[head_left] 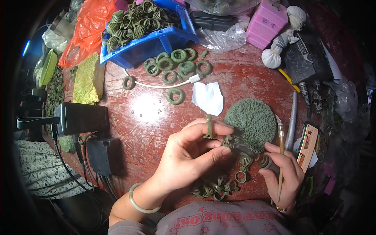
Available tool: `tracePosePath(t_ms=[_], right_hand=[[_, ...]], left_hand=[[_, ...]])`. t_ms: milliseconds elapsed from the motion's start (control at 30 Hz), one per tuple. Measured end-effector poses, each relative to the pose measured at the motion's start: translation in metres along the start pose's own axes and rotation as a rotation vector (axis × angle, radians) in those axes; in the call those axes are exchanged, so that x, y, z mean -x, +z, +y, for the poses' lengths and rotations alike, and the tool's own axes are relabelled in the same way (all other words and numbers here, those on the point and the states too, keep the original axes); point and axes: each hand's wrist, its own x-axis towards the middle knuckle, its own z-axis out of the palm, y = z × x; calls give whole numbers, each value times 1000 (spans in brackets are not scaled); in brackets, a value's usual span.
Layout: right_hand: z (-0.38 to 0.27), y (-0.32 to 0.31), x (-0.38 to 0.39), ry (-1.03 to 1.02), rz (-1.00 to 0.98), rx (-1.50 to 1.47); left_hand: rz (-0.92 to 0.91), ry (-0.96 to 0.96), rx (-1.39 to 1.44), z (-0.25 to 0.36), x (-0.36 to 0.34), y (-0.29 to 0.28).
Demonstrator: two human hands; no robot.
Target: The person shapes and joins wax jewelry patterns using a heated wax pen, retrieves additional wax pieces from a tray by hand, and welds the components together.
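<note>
My left hand [188,152] pinches a small dark-green carved ring [227,141] between thumb and fingertips. Another green ring [209,127] sits around its index finger. My right hand [288,172] is closed around a dark stubby cylinder [267,161], whose blurred, pale front end points at the carved ring; its exact kind is unclear. A thin brush-like stick [281,160] stands between the same hand's fingers. Just beyond the hands lies a round, rough green pad [250,121]. Several carved rings [219,188] lie on the table near my body, below the left hand.
A blue bin [145,49] heaped with carved rings stands at the back. Plain green rings [168,64] and a white cable [156,85] lie before it. White paper [207,98] is mid-table. Left are a yellow sponge [88,78] and black box [84,118]; right, a tapered metal rod [291,121].
</note>
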Motion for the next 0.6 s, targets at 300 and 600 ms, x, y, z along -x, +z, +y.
tracePosePath(t_ms=[300,600], right_hand=[[0,1,0,19,3,-27],[1,2,1,54,31,-90]], left_hand=[[6,10,8,-2,0,-2],[3,8,-5,-1,0,-2]])
